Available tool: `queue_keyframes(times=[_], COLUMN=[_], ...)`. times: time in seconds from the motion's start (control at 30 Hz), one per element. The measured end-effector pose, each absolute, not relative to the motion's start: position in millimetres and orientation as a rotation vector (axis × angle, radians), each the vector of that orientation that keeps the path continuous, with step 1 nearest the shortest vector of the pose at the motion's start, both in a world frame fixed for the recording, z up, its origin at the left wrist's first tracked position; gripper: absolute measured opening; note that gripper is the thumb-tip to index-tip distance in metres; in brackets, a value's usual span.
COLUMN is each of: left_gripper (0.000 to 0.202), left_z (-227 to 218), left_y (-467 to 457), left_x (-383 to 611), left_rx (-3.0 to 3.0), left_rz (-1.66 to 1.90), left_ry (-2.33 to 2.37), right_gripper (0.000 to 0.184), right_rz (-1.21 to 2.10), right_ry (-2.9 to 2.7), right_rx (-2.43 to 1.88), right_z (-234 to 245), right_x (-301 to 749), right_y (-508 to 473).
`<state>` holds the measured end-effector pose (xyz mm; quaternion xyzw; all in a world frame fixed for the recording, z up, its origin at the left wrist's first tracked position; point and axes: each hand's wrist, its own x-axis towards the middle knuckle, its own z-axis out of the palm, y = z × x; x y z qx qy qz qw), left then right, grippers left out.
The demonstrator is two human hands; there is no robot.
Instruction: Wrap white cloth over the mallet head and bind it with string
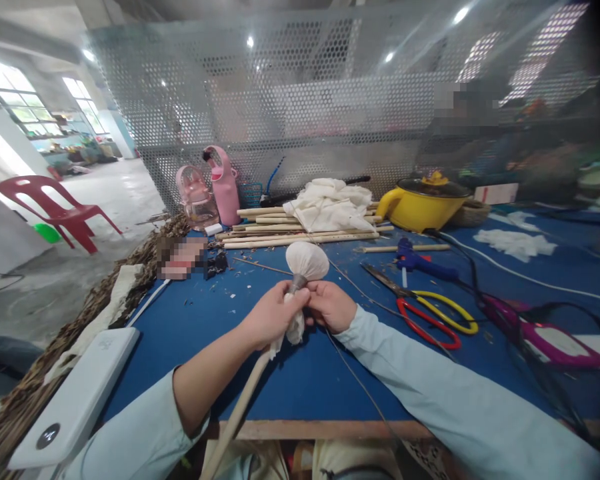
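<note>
In front of me a wooden stick [245, 400] with a round white cloth-covered head [307, 260] slants up from my lap. My left hand [277, 313] is closed round it just below the head, where a grey binding [297, 283] circles the neck. Loose cloth ends [295, 327] hang beneath the fingers. My right hand [330, 305] touches the neck from the other side, its fingers pinched on a thin dark cord [353, 367] that trails down past the table edge. The fingertips partly hide the binding.
Scissors [420, 310], a blue glue gun [425, 263] and a purple tool [550, 340] lie right on the blue table [180, 360]. Wooden sticks [300, 240], white cloth [330, 203], a yellow pot [425, 207] and pink bottles [225, 193] stand behind. A white power bank [80, 400] lies left.
</note>
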<state>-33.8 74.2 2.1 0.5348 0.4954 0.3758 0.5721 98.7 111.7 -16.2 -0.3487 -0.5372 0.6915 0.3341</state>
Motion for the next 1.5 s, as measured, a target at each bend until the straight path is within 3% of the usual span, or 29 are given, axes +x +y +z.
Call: queue_keyframes(times=[0.53,1.17,1.33,1.5], left_gripper=[0.028,0.03,0.017,0.029], left_z=[-5,-8,-9,-4], left_y=[70,72,71,65], left_x=[-38,-37,-37,-37], left_rx=[1.807,1.72,1.765,1.848], left_rz=[0.81,0.785,0.794,0.699], left_ry=[1.464,1.515,1.619,1.665], right_gripper=[0.037,0.04,0.044,0.046], right_rz=[1.818,1.823,1.805,1.77], right_ry=[-1.322,-1.344,-1.325,-1.305], right_rx=[-0.983,-1.071,-1.065,-1.033], right_z=[-23,-33,-34,-28], right_x=[105,103,102,102], right_y=[120,124,125,122])
